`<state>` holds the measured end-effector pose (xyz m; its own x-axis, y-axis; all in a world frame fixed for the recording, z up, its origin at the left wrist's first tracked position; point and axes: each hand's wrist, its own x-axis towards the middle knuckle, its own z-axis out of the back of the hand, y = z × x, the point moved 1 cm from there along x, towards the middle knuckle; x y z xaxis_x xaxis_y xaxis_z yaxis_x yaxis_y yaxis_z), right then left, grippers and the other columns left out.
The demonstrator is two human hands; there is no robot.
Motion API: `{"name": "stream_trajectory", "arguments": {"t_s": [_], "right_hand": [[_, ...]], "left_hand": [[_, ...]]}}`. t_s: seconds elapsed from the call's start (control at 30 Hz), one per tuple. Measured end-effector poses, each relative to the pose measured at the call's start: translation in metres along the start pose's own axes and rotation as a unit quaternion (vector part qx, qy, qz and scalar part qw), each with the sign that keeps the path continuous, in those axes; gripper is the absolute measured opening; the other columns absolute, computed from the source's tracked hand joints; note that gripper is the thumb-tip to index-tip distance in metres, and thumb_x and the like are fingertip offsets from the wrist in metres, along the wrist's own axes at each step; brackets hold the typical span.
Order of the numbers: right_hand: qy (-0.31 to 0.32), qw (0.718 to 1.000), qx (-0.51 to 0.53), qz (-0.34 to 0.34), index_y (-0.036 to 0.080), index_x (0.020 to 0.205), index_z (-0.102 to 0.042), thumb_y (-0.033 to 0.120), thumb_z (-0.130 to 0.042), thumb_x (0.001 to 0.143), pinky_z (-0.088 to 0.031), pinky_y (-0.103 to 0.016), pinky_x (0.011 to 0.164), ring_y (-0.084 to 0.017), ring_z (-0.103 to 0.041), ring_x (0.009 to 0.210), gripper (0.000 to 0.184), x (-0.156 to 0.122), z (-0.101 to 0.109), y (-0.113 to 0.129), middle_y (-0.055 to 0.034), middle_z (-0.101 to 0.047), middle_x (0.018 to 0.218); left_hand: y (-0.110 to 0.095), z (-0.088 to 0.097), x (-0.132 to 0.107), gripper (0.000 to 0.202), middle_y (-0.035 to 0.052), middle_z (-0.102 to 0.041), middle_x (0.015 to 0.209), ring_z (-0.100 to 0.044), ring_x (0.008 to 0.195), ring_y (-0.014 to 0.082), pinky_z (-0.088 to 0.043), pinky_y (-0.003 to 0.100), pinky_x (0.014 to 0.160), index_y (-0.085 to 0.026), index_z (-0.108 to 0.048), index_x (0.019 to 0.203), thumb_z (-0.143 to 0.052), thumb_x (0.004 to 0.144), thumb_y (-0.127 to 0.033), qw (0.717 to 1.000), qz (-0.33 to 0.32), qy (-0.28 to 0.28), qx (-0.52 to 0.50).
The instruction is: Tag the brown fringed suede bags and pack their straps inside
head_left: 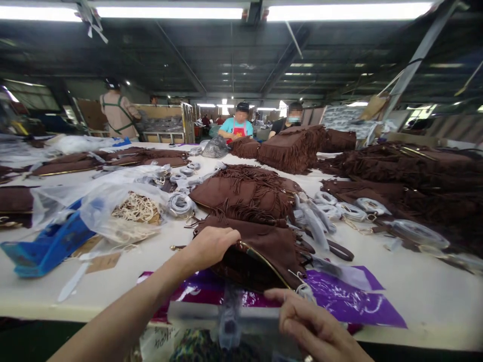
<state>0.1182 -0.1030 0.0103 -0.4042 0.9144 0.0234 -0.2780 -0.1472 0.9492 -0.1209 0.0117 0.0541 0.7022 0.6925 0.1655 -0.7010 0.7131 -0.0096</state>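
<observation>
My left hand (209, 246) grips the upper edge of a brown suede fringed bag (264, 251), fingers curled over its zipped opening. The bag lies on purple plastic sheets (339, 296) at the near edge of the white table (415, 296). My right hand (313, 327) is low at the front, fingers pinched on a clear plastic bag (234, 317) just below the brown bag. Another brown fringed bag (245, 193) lies right behind the held one.
Piles of brown fringed bags (407, 186) cover the right and far side. Wrapped straps (332, 206) lie between them. A blue tool (49, 246) and clear bags of cord (132, 208) sit at left. Two people (264, 123) stand across the table, another (118, 113) at far left.
</observation>
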Motion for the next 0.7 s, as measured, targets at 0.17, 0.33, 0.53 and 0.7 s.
{"name": "stream_trajectory", "arguments": {"t_s": [0.17,0.33,0.53,0.7], "right_hand": [[-0.041,0.974,0.210,-0.072,0.022,0.073,-0.052,0.059,-0.062,0.085,-0.035,-0.020,0.050,-0.010,-0.040,0.046,0.040,0.017,-0.005,-0.027,0.0091,-0.038,0.048],[-0.071,0.959,0.274,-0.031,0.020,0.071,-0.050,0.055,-0.061,0.089,-0.027,-0.020,0.048,-0.006,-0.019,0.041,0.040,0.018,-0.007,-0.032,0.0118,-0.033,0.044],[-0.100,0.946,0.305,-0.049,0.021,0.069,-0.049,0.055,-0.069,0.082,-0.016,-0.021,0.045,-0.007,-0.018,0.044,0.042,0.017,-0.005,-0.032,0.0111,-0.029,0.048],[-0.116,0.945,0.304,-0.029,0.019,0.069,-0.051,0.052,-0.069,0.084,-0.023,-0.019,0.048,-0.006,-0.019,0.043,0.040,0.019,0.000,-0.026,0.0115,-0.030,0.046]], "left_hand": [[0.002,0.010,0.006,0.017,0.0010,-0.065,0.088,-0.061,0.077,0.0176,-0.042,0.026,0.066,-0.019,-0.055,0.093,-0.040,0.096,-0.013,0.999,-0.027,-0.017,0.035],[-0.031,-0.005,-0.010,0.014,0.0053,-0.063,0.094,-0.058,0.082,0.0191,-0.046,0.029,0.071,-0.017,-0.056,0.094,-0.043,0.096,-0.019,0.991,-0.111,-0.062,0.052],[-0.090,-0.040,-0.005,0.017,0.0059,-0.064,0.077,-0.058,0.065,0.0183,-0.045,0.028,0.051,-0.014,-0.061,0.082,-0.049,0.093,-0.017,0.979,-0.201,-0.025,-0.012],[-0.094,-0.056,0.021,0.019,0.0112,-0.068,0.092,-0.062,0.084,0.0227,-0.051,0.032,0.075,-0.011,-0.063,0.099,-0.046,0.091,-0.013,0.990,-0.112,-0.013,-0.082]]}}
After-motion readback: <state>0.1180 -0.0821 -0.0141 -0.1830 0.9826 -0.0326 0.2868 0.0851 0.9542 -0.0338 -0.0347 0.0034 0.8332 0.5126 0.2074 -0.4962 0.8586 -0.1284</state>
